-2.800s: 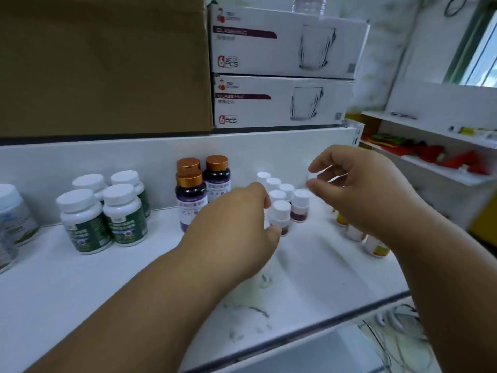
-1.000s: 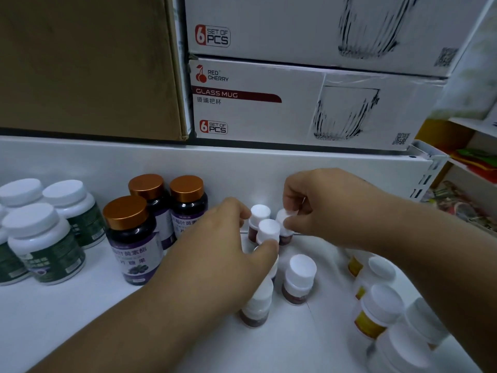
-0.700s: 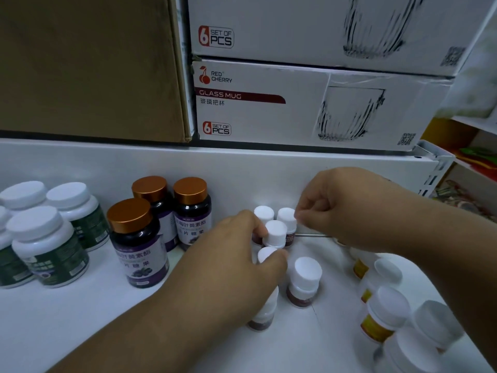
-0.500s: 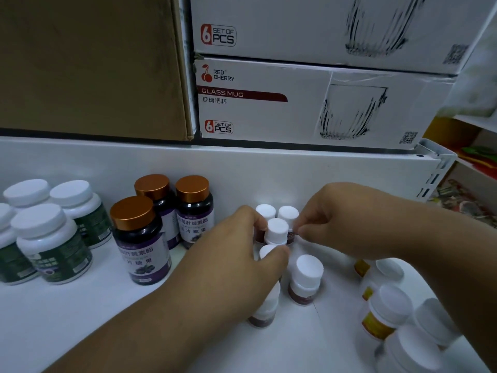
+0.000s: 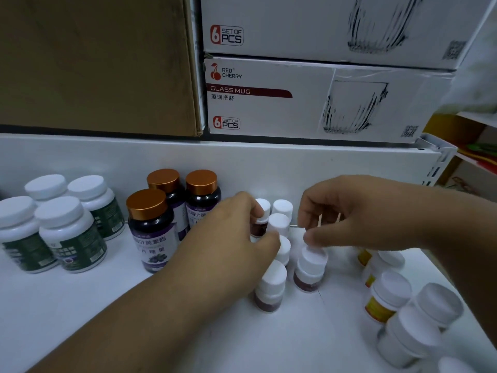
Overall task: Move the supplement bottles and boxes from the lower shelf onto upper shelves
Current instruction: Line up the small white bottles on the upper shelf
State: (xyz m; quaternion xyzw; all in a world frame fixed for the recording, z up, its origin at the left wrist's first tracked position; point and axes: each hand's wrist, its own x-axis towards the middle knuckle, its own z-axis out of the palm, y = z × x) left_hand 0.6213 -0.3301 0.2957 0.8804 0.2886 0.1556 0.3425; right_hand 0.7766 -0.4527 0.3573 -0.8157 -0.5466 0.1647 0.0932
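Left hand (image 5: 236,238) curls around clustered small white-capped bottles (image 5: 278,224); right hand (image 5: 349,219) pinches the cap of another small bottle (image 5: 309,267) on the white shelf (image 5: 80,319).

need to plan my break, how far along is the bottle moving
Looks done: green-label bottles, copper-cap bottles and yellow-label bottles stand grouped on the white shelf. In hand: the left hand and right hand are at the small white-cap bottles, right fingertips on one cap. Whether this is the upper shelf, or how much remains, I can't tell.
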